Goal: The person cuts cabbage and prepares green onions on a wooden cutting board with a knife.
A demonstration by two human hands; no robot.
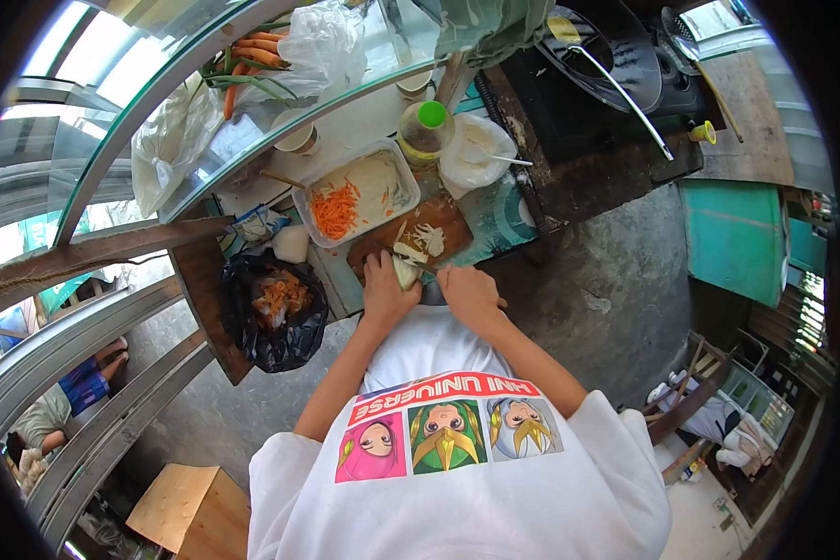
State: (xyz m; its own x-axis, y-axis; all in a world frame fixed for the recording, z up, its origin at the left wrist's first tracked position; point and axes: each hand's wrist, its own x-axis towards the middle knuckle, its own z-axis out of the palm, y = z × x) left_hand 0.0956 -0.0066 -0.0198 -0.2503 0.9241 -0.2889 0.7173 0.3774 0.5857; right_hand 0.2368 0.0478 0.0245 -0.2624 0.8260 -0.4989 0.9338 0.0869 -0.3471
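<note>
My left hand presses a pale wedge of what looks like cabbage onto the wooden cutting board, its fingers curled over the wedge. My right hand is closed round a knife, whose blade meets the wedge and whose handle end sticks out past the palm. Thin pale shreds lie on the board just beyond the blade. Behind the board stands a white plastic tub with shredded carrot at its left and a pale batter-like mix at its right.
A black plastic bag of peelings sits at the left. Beyond are a green-capped jar and a white bag-lined container with a spoon. A stove with a wok is far right; carrots lie behind glass.
</note>
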